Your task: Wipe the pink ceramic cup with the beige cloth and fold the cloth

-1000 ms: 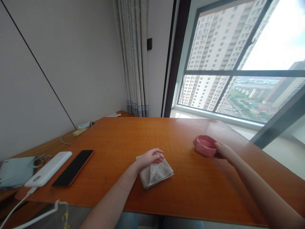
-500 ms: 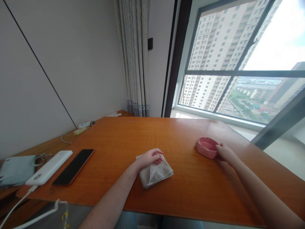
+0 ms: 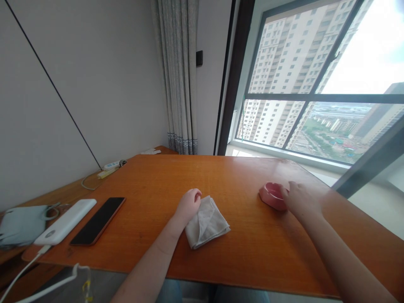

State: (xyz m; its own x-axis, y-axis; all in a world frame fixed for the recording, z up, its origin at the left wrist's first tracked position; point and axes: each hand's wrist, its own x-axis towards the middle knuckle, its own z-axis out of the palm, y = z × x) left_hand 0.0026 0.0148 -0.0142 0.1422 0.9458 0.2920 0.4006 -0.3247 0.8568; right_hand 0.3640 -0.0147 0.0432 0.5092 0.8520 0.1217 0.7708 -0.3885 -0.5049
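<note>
A folded beige cloth (image 3: 210, 223) lies on the wooden table. Over its upper left edge is my left hand (image 3: 188, 205), the fingers curled in; nothing shows in them, and the hand hides that corner of the cloth. Further right stands a pink ashtray (image 3: 272, 199) with a notched rim. My right hand (image 3: 301, 198) is at the ashtray's right side with its fingers spread, slightly blurred, and the thumb side overlaps the rim. Whether it touches the rim I cannot tell.
On the table's left side lie a black phone (image 3: 97, 221) and a white power bank (image 3: 65, 221) with a cable plugged in. A pale blue pouch (image 3: 22, 225) and a power strip (image 3: 111, 166) are beyond. A window (image 3: 315, 97) rises behind the right edge.
My right hand has let go of the ashtray's rim and spread its fingers. My left hand has shifted left off the cloth's middle and curled. The cloth and ashtray stay about where they were.
</note>
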